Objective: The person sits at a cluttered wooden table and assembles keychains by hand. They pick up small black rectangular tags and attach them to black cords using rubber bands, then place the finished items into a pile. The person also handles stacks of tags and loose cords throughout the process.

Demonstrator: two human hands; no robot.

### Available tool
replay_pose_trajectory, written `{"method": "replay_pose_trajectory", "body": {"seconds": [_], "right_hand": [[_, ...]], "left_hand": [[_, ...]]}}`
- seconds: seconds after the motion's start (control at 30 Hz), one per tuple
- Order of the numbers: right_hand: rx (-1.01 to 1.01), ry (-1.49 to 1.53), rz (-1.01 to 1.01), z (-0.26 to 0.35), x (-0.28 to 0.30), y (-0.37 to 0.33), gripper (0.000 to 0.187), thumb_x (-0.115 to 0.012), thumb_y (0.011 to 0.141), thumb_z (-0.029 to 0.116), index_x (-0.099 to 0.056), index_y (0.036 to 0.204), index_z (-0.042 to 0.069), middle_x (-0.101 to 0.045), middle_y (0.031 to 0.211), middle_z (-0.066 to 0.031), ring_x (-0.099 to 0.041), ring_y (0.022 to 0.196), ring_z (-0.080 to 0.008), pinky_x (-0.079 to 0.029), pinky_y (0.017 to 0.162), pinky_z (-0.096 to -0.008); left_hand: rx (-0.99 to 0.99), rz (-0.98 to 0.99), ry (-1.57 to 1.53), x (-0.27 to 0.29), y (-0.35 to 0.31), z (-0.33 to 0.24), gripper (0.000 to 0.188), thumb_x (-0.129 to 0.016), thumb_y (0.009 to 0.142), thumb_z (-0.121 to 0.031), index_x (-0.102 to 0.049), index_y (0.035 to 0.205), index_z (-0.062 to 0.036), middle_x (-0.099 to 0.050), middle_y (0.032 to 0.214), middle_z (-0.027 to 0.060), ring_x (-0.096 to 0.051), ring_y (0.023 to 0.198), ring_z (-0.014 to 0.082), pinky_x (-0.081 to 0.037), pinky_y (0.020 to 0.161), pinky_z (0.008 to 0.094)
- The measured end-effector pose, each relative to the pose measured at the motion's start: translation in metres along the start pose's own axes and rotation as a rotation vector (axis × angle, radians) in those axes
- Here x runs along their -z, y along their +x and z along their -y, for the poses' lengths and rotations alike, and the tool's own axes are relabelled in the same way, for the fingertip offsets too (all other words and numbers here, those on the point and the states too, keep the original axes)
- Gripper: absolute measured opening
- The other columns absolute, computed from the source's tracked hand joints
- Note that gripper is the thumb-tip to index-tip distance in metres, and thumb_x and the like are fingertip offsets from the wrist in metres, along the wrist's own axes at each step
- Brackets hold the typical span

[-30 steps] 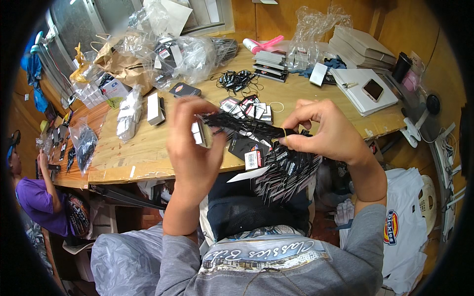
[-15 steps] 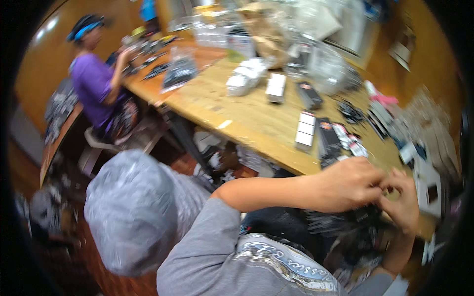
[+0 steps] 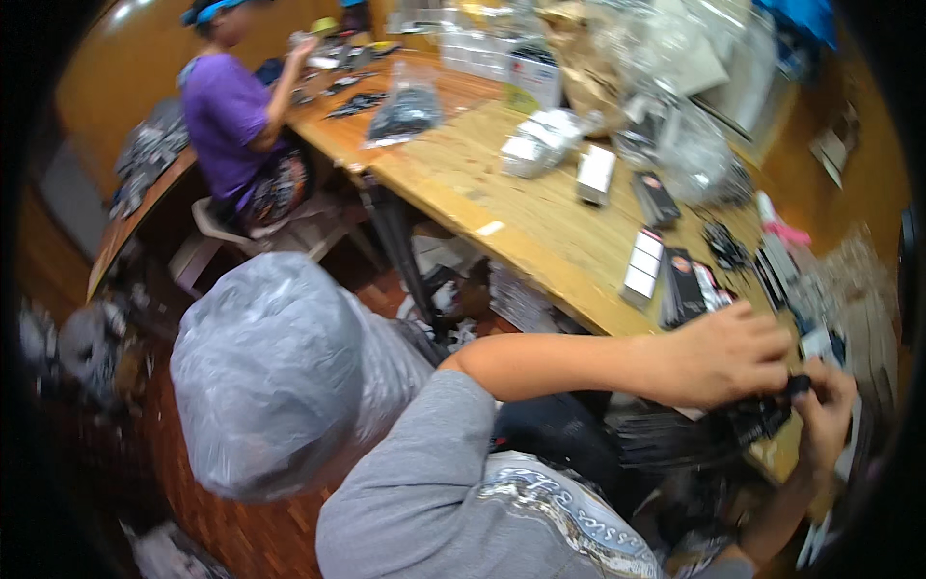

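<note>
My left hand (image 3: 725,359) reaches across from the left with its fingers curled and pressed together. Close by on the right, my right hand (image 3: 826,410) has its thumb and fingers pinched. Between the two sits a small black piece (image 3: 797,386), gripped by both hands; its kind is too blurred to make out. Below my hands, over my lap, lies a pile of thin dark items (image 3: 666,436), partly hidden by my left forearm. Just beyond my left hand, a black box (image 3: 683,288) stands on the wooden table (image 3: 540,256), beside a white box stack (image 3: 642,266).
Farther back are another white box (image 3: 596,176), a black box (image 3: 656,200), coiled black cables (image 3: 723,246) and clear plastic bags (image 3: 699,159). A stuffed grey bag (image 3: 265,376) stands at my left. A person in purple (image 3: 227,116) sits at the far left.
My view has shifted, so the table and boxes appear farther right. A small black piece now shows between my fingers, where earlier my hands met with nothing clearly visible.
</note>
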State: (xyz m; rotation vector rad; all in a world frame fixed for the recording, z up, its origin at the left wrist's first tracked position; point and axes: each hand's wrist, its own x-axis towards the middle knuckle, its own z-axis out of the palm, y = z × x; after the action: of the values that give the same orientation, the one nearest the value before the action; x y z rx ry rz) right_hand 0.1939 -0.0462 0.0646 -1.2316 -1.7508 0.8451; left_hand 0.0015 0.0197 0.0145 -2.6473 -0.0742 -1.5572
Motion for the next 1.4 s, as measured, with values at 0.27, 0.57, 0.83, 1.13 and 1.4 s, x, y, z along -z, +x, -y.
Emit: {"method": "replay_pose_trajectory", "body": {"seconds": [0.27,0.57,0.83,1.13,1.4], "right_hand": [[0.366,0.36,-0.232,-0.003,-0.003,0.008,0.023,-0.065,0.064,0.014,-0.056,0.078,-0.002,-0.048,0.085,-0.0069,-0.045,0.079,-0.0125,-0.034,0.072,-0.0212],[0.273,0.025,-0.508,0.027,0.1,-0.032,0.019,-0.055,0.075,0.011,-0.052,0.09,-0.001,-0.054,0.079,-0.0012,-0.05,0.07,-0.0036,-0.04,0.062,-0.0142],[-0.034,-0.149,-0.323,-0.026,0.157,-0.013,0.018,-0.058,0.074,0.017,-0.057,0.082,0.001,-0.053,0.066,0.0028,-0.044,0.055,-0.0029,-0.036,0.05,-0.0155],[-0.172,0.282,-0.458,-0.142,0.242,-0.034,0.015,-0.052,0.078,0.017,-0.052,0.088,0.006,-0.054,0.077,0.0037,-0.049,0.065,-0.0034,-0.039,0.059,-0.0167],[-0.403,0.12,-0.894,-0.217,0.27,-0.025,0.005,-0.05,0.078,0.006,-0.05,0.082,0.004,-0.048,0.07,0.001,-0.046,0.061,-0.0082,-0.041,0.053,-0.0185]], "left_hand": [[0.193,-0.011,-0.343,-0.019,0.031,-0.004,0.019,-0.056,0.059,0.005,-0.05,0.075,-0.0013,-0.043,0.071,0.0104,-0.046,0.065,0.0249,-0.037,0.057,0.0314],[0.316,-0.179,-0.484,0.004,0.026,0.004,0.023,-0.056,0.065,0.0,-0.048,0.086,0.0014,-0.047,0.082,0.0116,-0.045,0.077,0.021,-0.035,0.072,0.0289],[0.379,-0.051,-0.347,0.007,0.014,0.005,0.019,-0.056,0.065,0.001,-0.047,0.082,0.0011,-0.05,0.078,0.012,-0.048,0.073,0.0219,-0.038,0.069,0.0299],[0.456,0.031,-0.325,-0.001,0.003,0.009,0.02,-0.056,0.065,0.001,-0.047,0.082,0.001,-0.049,0.079,0.0111,-0.047,0.075,0.0213,-0.035,0.072,0.0285],[0.543,0.027,-0.284,0.0,-0.006,0.023,0.018,-0.055,0.066,0.001,-0.047,0.082,-0.0001,-0.049,0.08,0.0095,-0.044,0.076,0.0189,-0.034,0.066,0.0268]]}}
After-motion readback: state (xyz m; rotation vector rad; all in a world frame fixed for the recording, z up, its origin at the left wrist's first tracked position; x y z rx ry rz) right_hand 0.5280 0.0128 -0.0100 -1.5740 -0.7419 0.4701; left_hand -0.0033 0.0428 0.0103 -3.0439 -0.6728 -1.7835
